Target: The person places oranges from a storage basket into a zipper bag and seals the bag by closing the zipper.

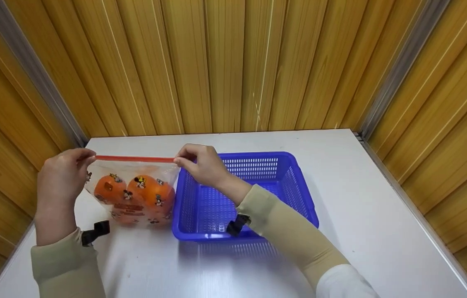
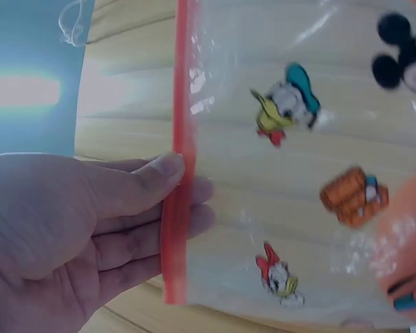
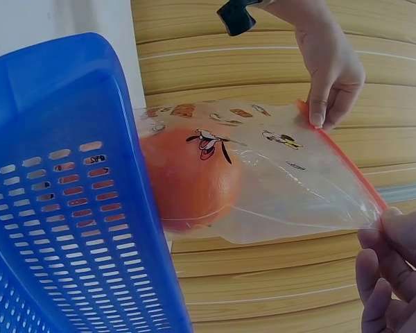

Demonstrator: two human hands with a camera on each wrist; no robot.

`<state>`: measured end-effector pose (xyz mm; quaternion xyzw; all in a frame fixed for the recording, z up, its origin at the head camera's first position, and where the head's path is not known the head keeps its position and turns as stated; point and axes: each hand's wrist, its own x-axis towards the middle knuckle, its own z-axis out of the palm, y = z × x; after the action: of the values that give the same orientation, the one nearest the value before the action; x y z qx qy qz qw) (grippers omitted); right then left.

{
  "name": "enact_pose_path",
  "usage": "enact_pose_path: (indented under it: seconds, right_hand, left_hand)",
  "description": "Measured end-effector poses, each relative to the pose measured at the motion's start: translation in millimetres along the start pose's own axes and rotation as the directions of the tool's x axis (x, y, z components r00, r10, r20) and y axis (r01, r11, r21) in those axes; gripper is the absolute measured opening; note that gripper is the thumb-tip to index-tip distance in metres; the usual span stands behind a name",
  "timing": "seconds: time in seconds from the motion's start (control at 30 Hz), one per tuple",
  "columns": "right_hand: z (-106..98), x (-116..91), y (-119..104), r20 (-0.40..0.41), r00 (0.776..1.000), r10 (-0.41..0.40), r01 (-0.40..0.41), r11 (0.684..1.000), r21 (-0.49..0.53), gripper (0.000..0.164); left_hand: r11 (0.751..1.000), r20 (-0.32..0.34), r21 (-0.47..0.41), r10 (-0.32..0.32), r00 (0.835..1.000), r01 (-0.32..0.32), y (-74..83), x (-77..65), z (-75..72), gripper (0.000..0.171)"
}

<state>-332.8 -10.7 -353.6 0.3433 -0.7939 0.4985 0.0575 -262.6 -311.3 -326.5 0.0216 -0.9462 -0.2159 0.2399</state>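
Observation:
A clear zip bag [image 1: 134, 213] printed with cartoon figures hangs upright at the left of the table, its red zip strip [image 1: 134, 158] stretched level along the top. Inside it are round orange fruits [image 1: 111, 189], which look like oranges. My left hand [image 1: 61, 178] pinches the strip's left end between thumb and fingers; the left wrist view shows the thumb [image 2: 152, 177] on the red edge. The strip's right end is pinched by my right hand [image 1: 204, 165], which is above the left rim of a blue plastic basket [image 1: 177, 207].
The perforated basket stands on a white table [image 1: 382, 231], just right of the bag. In the right wrist view its wall [image 3: 76, 208] is close beside the fruit. Wood-look panels [image 1: 225, 66] rise behind the table and at both sides.

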Motion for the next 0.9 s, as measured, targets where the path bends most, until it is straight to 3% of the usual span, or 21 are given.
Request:
enact_pose_path:
  seconds: [0.1, 0.23, 0.63, 0.8, 0.9]
  right_hand:
    - [0, -1, 0, -0.006, 1.000, 0.003, -0.003, 1.000, 0.002, 0.015]
    - [-1, -1, -2, -0.002, 1.000, 0.008, -0.008, 1.000, 0.002, 0.015]
    - [0, -4, -3, 0.008, 1.000, -0.009, 0.009, 1.000, 0.004, 0.014]
    - [1, -5, -7, 0.011, 1.000, -0.026, 0.026, 1.000, 0.009, 0.015]
    - [1, -5, -9, 0.017, 1.000, -0.020, 0.020, 0.999, 0.032, 0.015]
  left_hand:
    - [0.999, -0.052, 0.001, -0.034, 0.998, 0.034, -7.5, -1.4, -0.9, 0.023]
    - [0.993, -0.075, -0.014, -0.116, 0.990, 0.115, -14.1, -2.3, -2.0, 0.027]
    - [0.947, -0.134, -0.050, -0.321, 0.938, 0.317, -33.8, -14.6, -5.7, 0.035]
    - [0.939, -0.156, -0.058, -0.343, 0.927, 0.338, -35.6, -19.9, -9.9, 0.035]
    - [0.923, -0.142, -0.067, -0.386, 0.912, 0.380, -34.1, -22.7, -13.0, 0.036]
